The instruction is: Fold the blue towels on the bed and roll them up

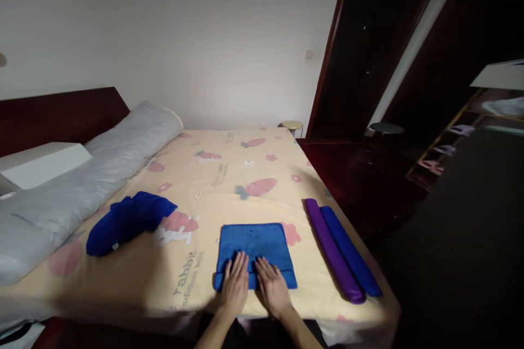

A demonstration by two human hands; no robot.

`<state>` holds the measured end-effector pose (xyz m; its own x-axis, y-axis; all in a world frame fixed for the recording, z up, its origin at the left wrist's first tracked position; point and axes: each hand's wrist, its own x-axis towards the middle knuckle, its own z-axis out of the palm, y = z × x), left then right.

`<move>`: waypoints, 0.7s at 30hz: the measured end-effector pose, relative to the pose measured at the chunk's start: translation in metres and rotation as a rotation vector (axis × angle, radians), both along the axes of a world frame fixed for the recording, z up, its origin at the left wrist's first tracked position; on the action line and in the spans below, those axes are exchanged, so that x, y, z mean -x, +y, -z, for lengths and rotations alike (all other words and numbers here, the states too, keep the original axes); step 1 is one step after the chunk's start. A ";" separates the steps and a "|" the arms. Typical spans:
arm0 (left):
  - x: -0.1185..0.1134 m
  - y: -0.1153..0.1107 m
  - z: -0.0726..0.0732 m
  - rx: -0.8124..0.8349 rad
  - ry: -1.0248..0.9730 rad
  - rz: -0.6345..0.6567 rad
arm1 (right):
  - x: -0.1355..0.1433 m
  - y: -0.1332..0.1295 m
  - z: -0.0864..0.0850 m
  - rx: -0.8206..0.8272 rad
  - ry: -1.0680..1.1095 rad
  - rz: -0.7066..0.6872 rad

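A blue cloth (254, 242) lies spread flat on the bed near its front edge, with a narrow strip along the near side folded over. On the left part of that strip my left hand (235, 283) rests palm down, its fingers stretched out and pointing away from me. My right hand (272, 286) lies flat beside it on the right part, fingers extended too. Both palms hide some of the folded strip. To the right are a purple rolled cloth (333, 251) and a blue rolled cloth (351, 251), side by side.
A crumpled dark blue cloth (129, 221) lies on the left of the patterned bed sheet (213, 185). Behind it are a long grey bolster (118, 147) and a white box-like object (47, 163). Stools (292, 125) and a shelf rack (454, 131) stand beyond the bed.
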<state>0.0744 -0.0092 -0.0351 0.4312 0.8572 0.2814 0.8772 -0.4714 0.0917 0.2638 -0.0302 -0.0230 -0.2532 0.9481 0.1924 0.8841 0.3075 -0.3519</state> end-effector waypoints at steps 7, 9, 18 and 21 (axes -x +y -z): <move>0.037 0.036 -0.005 0.120 0.046 -0.195 | -0.054 0.023 0.010 0.078 -0.050 0.289; 0.043 0.034 -0.008 0.070 0.035 -0.221 | -0.066 0.022 0.010 0.046 -0.068 0.344; -0.003 0.051 -0.010 0.159 0.031 -0.063 | -0.022 0.055 -0.002 0.164 -0.025 0.059; 0.042 0.061 -0.028 0.077 0.039 -0.312 | -0.068 0.049 -0.002 0.097 -0.094 0.343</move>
